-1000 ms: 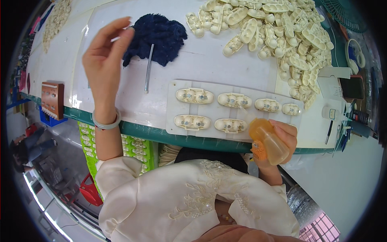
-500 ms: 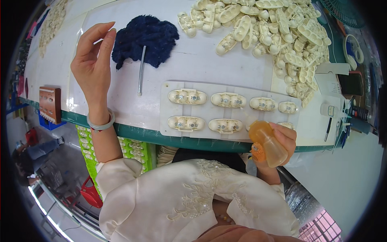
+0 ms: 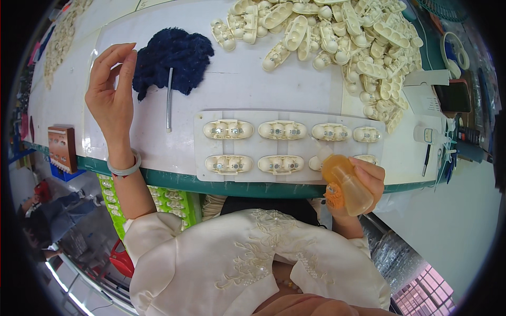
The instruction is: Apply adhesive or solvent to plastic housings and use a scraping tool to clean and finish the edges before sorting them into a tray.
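Observation:
My right hand [image 3: 366,181] grips an amber translucent squeeze bottle [image 3: 345,181], tilted with its thin nozzle toward the right half of a white fixture board [image 3: 253,177]. On that board, cream oval plastic parts [image 3: 282,130] sit in two rows, with small silvery pieces inside them. The bottle and hand partly hide the parts at the near right. My left hand [image 3: 109,97] is raised over the table beside a dark blue fluffy cloth [image 3: 174,55]; it holds nothing, thumb and forefinger slightly apart. A thin metal rod [image 3: 169,102] lies partly on the cloth.
A large heap of cream plastic parts [image 3: 337,39] covers the far right, with another pile [image 3: 66,37] far left. A brown box [image 3: 61,149] stands at the left edge. A phone [image 3: 454,96], tape roll [image 3: 454,55] and pen [image 3: 426,160] lie right. Green trays [image 3: 171,197] sit below the table edge.
The whole view has shifted, so the table things appear a little further left. The bottle's nozzle has come nearer the gap between the middle parts. My left hand keeps its pose.

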`<action>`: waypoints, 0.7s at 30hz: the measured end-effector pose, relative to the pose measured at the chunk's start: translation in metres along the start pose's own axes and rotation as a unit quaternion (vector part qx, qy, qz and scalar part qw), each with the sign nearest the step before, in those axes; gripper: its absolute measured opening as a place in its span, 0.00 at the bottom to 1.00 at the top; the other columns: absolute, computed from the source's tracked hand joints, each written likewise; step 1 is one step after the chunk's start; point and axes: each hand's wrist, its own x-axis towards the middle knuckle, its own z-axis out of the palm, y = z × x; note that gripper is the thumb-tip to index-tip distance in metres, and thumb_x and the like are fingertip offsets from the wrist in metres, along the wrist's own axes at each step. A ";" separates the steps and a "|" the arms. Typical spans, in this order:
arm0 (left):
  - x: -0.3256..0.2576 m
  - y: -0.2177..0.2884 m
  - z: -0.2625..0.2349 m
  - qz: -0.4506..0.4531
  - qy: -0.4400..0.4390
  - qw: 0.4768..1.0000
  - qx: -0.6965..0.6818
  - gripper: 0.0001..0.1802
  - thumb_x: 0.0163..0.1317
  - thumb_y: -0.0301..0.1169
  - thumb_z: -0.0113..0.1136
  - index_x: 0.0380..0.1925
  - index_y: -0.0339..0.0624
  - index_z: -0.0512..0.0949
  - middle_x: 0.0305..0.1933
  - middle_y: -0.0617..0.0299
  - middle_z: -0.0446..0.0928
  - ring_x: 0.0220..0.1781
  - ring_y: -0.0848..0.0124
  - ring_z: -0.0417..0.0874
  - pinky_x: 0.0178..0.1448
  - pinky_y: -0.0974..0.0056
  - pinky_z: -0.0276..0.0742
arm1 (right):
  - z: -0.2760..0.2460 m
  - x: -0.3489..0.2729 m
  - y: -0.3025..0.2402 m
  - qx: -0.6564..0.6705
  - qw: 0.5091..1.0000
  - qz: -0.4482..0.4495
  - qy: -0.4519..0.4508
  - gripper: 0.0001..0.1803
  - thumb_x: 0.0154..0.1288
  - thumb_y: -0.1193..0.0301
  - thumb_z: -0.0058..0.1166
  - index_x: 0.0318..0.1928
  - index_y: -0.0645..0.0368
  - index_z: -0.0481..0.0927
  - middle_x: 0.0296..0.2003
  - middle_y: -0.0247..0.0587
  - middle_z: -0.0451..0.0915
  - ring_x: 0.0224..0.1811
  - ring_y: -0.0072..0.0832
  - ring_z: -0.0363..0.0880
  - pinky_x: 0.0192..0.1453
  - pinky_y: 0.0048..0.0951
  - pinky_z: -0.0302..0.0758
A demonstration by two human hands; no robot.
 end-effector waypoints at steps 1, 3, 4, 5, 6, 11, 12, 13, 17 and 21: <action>0.000 0.000 0.000 -0.003 -0.002 1.000 0.002 0.08 0.57 0.21 0.58 0.38 0.38 0.80 0.43 0.61 0.77 0.44 0.75 0.77 0.46 0.73 0.75 | 0.001 0.001 0.000 -0.002 1.000 0.001 -0.002 0.26 0.50 0.65 0.66 0.43 0.66 0.67 0.39 0.55 0.74 0.35 0.33 0.75 0.38 0.26 0.75; -0.001 0.001 0.001 -0.006 -0.004 1.000 0.002 0.08 0.57 0.21 0.58 0.38 0.38 0.80 0.43 0.61 0.77 0.43 0.75 0.77 0.46 0.73 0.75 | 0.003 0.003 -0.002 -0.005 1.000 0.003 -0.004 0.27 0.49 0.65 0.66 0.43 0.66 0.67 0.39 0.55 0.74 0.35 0.33 0.75 0.38 0.26 0.75; 0.000 0.001 0.002 -0.006 -0.007 1.000 0.009 0.08 0.57 0.21 0.58 0.38 0.38 0.80 0.43 0.61 0.77 0.44 0.75 0.77 0.46 0.73 0.75 | 0.005 0.004 -0.003 -0.004 1.000 0.001 -0.012 0.27 0.49 0.64 0.67 0.43 0.66 0.67 0.39 0.55 0.73 0.35 0.33 0.75 0.38 0.26 0.75; 0.000 0.001 0.002 -0.006 -0.010 1.000 0.016 0.08 0.57 0.21 0.58 0.38 0.38 0.80 0.43 0.61 0.77 0.44 0.75 0.77 0.46 0.73 0.75 | 0.005 0.005 -0.003 -0.002 1.000 0.000 -0.019 0.28 0.49 0.64 0.67 0.43 0.66 0.67 0.40 0.55 0.73 0.35 0.33 0.75 0.38 0.26 0.75; 0.000 0.000 0.002 -0.006 -0.010 1.000 0.016 0.08 0.57 0.21 0.58 0.38 0.38 0.80 0.43 0.61 0.77 0.44 0.75 0.77 0.46 0.73 0.75 | 0.004 0.004 -0.001 -0.001 1.000 -0.001 -0.019 0.28 0.49 0.64 0.67 0.43 0.66 0.67 0.40 0.55 0.73 0.35 0.33 0.75 0.38 0.26 0.75; -0.001 0.000 0.002 -0.011 -0.010 1.000 0.027 0.08 0.58 0.22 0.57 0.38 0.38 0.80 0.44 0.61 0.77 0.44 0.74 0.77 0.46 0.73 0.75 | -0.004 -0.003 0.002 0.027 0.999 0.004 -0.036 0.29 0.50 0.62 0.66 0.44 0.65 0.66 0.41 0.54 0.72 0.36 0.32 0.74 0.38 0.27 0.76; -0.001 -0.001 0.002 -0.011 -0.011 1.000 0.025 0.08 0.58 0.22 0.57 0.38 0.38 0.80 0.44 0.61 0.77 0.44 0.74 0.77 0.46 0.73 0.75 | -0.006 -0.004 0.004 0.024 0.999 0.004 -0.035 0.29 0.50 0.62 0.66 0.44 0.65 0.66 0.41 0.54 0.72 0.36 0.32 0.74 0.38 0.27 0.76; -0.001 -0.002 0.000 -0.008 -0.014 0.999 0.029 0.08 0.58 0.22 0.57 0.38 0.38 0.80 0.44 0.60 0.77 0.44 0.74 0.77 0.46 0.73 0.75 | -0.008 -0.006 0.006 0.010 1.000 0.006 0.004 0.27 0.52 0.62 0.65 0.44 0.65 0.66 0.40 0.54 0.72 0.36 0.32 0.74 0.38 0.28 0.76; 0.000 -0.001 0.002 -0.008 -0.017 0.999 0.044 0.08 0.58 0.22 0.57 0.39 0.38 0.80 0.44 0.60 0.76 0.45 0.74 0.77 0.48 0.73 0.74 | -0.012 -0.004 0.010 -0.014 0.996 0.029 0.085 0.23 0.56 0.63 0.61 0.43 0.64 0.66 0.37 0.52 0.72 0.36 0.33 0.75 0.38 0.29 0.78; 0.000 -0.001 0.001 -0.020 -0.019 0.998 0.048 0.08 0.58 0.21 0.57 0.39 0.37 0.80 0.44 0.60 0.76 0.45 0.75 0.76 0.48 0.73 0.74 | -0.013 -0.004 0.013 -0.005 0.997 0.027 0.069 0.21 0.56 0.65 0.60 0.43 0.65 0.67 0.36 0.52 0.72 0.35 0.33 0.75 0.37 0.28 0.78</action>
